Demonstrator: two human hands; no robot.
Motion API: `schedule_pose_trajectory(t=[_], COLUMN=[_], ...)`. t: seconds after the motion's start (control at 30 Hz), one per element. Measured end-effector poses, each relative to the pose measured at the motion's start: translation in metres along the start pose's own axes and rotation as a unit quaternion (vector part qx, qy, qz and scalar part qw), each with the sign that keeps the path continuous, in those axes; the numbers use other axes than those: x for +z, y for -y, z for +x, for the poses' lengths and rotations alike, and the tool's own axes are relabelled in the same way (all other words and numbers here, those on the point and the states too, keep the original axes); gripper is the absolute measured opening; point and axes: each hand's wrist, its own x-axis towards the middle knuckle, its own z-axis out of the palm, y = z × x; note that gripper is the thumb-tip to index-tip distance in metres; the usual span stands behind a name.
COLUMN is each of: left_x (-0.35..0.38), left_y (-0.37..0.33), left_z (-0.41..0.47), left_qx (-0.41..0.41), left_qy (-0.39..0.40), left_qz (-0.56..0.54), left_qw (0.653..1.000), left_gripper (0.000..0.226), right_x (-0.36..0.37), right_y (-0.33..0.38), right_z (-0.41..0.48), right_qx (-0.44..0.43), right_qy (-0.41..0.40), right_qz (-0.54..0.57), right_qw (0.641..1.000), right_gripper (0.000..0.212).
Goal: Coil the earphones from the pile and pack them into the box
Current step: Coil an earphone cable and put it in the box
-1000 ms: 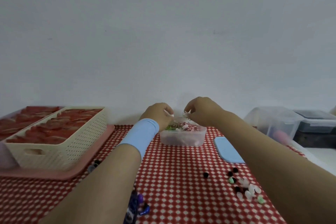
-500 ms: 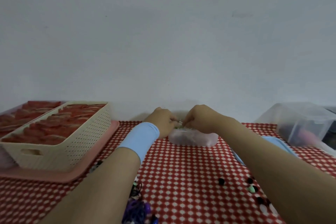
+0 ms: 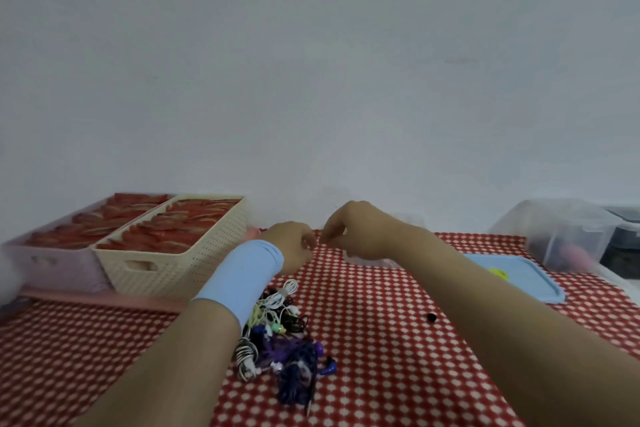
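A tangled pile of earphones [image 3: 280, 333] in white, purple, black and green lies on the checked cloth under my left forearm. My left hand [image 3: 294, 248] and my right hand [image 3: 360, 234] hover side by side beyond the pile. Their curled fingertips almost meet, pinching a thin tie that barely shows. My right hand and wrist hide most of the small clear box [image 3: 377, 262]; only a strip of its wall shows. A blue lid [image 3: 519, 279] lies flat to the right of it.
A cream perforated basket [image 3: 180, 253] of red packets stands at the left on a pink tray [image 3: 104, 298], with a second bin behind it. Clear storage tubs [image 3: 561, 236] sit at the far right. A small black ear tip [image 3: 431, 317] lies loose on the cloth.
My hands have lifted off the small box and drawn a little nearer to me. The view has tipped down, bringing the earphone pile into sight.
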Motion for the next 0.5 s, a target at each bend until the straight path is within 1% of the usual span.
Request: schedule_pose_trajectory(t=[0.07,0.13,0.2,0.23,0.3,0.33,0.43,0.5], left_x=[0.002,0.005,0.006,0.007,0.005,0.004,-0.002,-0.006], left_y=[0.016,0.033,0.049,0.052,0.059,0.062,0.067,0.069], left_z=[-0.014,-0.027,-0.039,-0.043,-0.052,-0.056,-0.062,-0.063], left_qx=[-0.035,-0.05,-0.063,-0.065,-0.058,-0.053,-0.053,-0.048], left_qy=[0.044,0.084,0.099,0.1,0.091,0.085,0.057,0.044], left_qz=[0.032,0.031,0.005,-0.007,-0.034,-0.052,-0.071,-0.073], left_qw=[0.998,0.995,0.993,0.993,0.994,0.994,0.994,0.995], left_gripper=[0.031,0.028,0.039,0.038,0.024,0.023,0.028,0.024], right_x=[0.019,0.037,0.055,0.062,0.076,0.082,0.085,0.076], right_y=[0.018,0.032,0.046,0.049,0.054,0.054,0.05,0.046], right_z=[0.002,0.003,0.006,0.007,0.009,0.01,0.011,0.009], right_qx=[-0.012,-0.022,-0.035,-0.039,-0.038,-0.031,-0.014,-0.013], right_qy=[0.026,0.053,0.088,0.1,0.107,0.1,0.081,0.075], right_qz=[-0.022,-0.048,-0.06,-0.062,-0.069,-0.07,-0.069,-0.032], right_qw=[0.999,0.997,0.994,0.992,0.991,0.992,0.994,0.997], right_gripper=[0.026,0.041,0.053,0.052,0.045,0.042,0.024,0.015])
